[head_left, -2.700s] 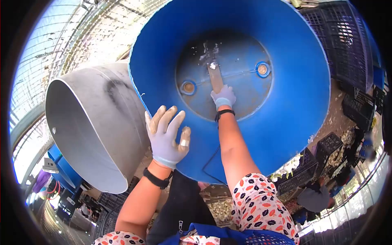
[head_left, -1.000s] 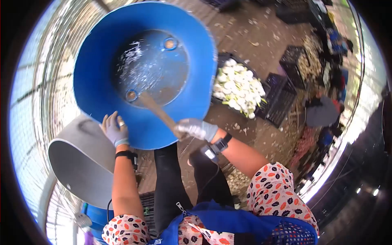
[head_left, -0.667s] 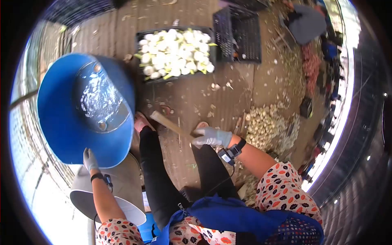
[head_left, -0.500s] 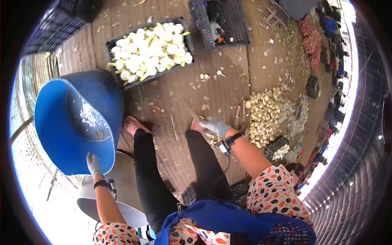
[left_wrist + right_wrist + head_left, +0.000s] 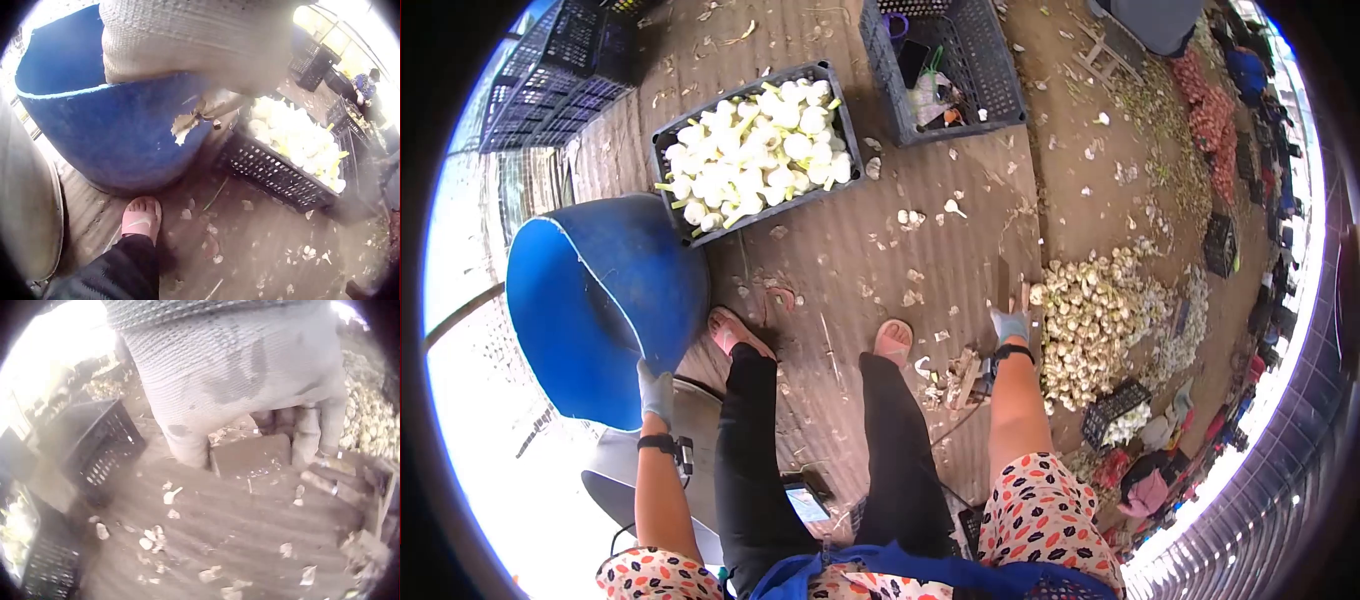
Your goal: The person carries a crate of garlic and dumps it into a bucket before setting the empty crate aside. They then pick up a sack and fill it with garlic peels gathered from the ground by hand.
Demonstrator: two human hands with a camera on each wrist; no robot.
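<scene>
A person leans over a brown floor (image 5: 830,250) with both hands apart, each in a pale glove. The right hand (image 5: 1010,322) reaches low, and its grip is narrow, holding a brown board (image 5: 253,456) between thumb and fingers. The board points away from the person, at the near edge of a pile of pale bulbs (image 5: 1090,315); whether it touches the floor cannot be told. Wood scraps (image 5: 965,378) lie just beside that hand, with bits of skin and loose bulbs scattered about.

The left hand (image 5: 656,392) is on the near part of the rim of a blue barrel (image 5: 119,137) — its fingers are mostly hidden, so how far that grip closes cannot be told. A grey container (image 5: 28,187) stands near the barrel, and a foot in a pink sandal (image 5: 139,222) rests just beside the barrel's base.

Beyond the barrel sits a black crate (image 5: 275,172) heaped with white bulbs (image 5: 750,150), some with short green stems. Near it, another crate (image 5: 990,85) holds a dark flat object (image 5: 913,62) and a pale bag (image 5: 927,98). A lit screen (image 5: 806,503) lies between the person's legs.
</scene>
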